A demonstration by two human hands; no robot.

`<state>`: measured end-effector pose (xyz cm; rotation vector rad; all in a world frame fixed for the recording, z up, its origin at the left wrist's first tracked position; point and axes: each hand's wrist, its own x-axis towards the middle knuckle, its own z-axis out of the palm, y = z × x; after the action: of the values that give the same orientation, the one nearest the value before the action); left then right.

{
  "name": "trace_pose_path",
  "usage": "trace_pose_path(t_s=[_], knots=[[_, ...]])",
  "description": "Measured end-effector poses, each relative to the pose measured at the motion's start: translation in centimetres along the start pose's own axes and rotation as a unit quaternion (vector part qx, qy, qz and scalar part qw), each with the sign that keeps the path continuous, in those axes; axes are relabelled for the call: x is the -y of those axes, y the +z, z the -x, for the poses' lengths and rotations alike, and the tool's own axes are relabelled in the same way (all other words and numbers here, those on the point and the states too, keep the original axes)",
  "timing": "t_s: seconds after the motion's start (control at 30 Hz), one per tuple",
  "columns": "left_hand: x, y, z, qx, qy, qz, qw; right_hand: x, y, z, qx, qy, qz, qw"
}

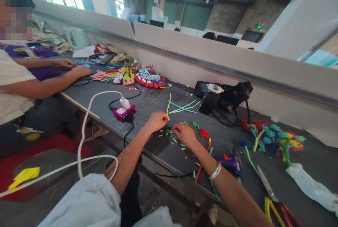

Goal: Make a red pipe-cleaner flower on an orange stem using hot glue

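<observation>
Fingertips blur, so whether either hand grips anything I cannot tell. The left hand (157, 121), fingers curled, is at the lower end of 1 thin, fuzzy yellow stem (169, 106) on the flat dark-grey worktop (169, 163); the right hand (186, 135), fingers loosely bent, partly covers short, fuzzy green clippings (182, 146).

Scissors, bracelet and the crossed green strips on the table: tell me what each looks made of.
Scissors: blades look like metal, grey with a dull sheen; the red and yellow handles are probably smooth plastic, judging by their solid bright colour.
Bracelet: seemingly polished metal, silvery with bright highlights.
Crossed green strips: matte, perhaps fuzzy craft wire, as they look thin and shineless; the fibres are too small to confirm.
</observation>
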<state>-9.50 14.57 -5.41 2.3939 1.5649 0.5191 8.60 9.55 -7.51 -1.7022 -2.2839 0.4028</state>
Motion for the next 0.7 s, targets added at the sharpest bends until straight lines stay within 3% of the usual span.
trace_pose_path(t_s=[0.1, 0.4, 0.57, 0.7], knots=[[0.2, 0.0, 0.1, 0.034, 0.010, 0.012, 0.999, 0.1, -0.2, 0.0, -0.006, 0.018, 0.003, 1.000], [0.0, -0.1, 0.0, -0.030, -0.048, 0.031, 0.998, 3.0, 1.2, -1.6, 0.023, 0.070, -0.047, 0.996], [-0.2, -0.2, 0.1, -0.055, -0.040, 0.093, 0.993, 2.9, 2.0, -2.4, 0.021, 0.112, -0.155, 0.981], [-0.7, -0.1, 0.3, -0.069, -0.027, 0.175, 0.982, 1.9, 1.8, -2.1, -0.021, 0.133, -0.294, 0.946]])
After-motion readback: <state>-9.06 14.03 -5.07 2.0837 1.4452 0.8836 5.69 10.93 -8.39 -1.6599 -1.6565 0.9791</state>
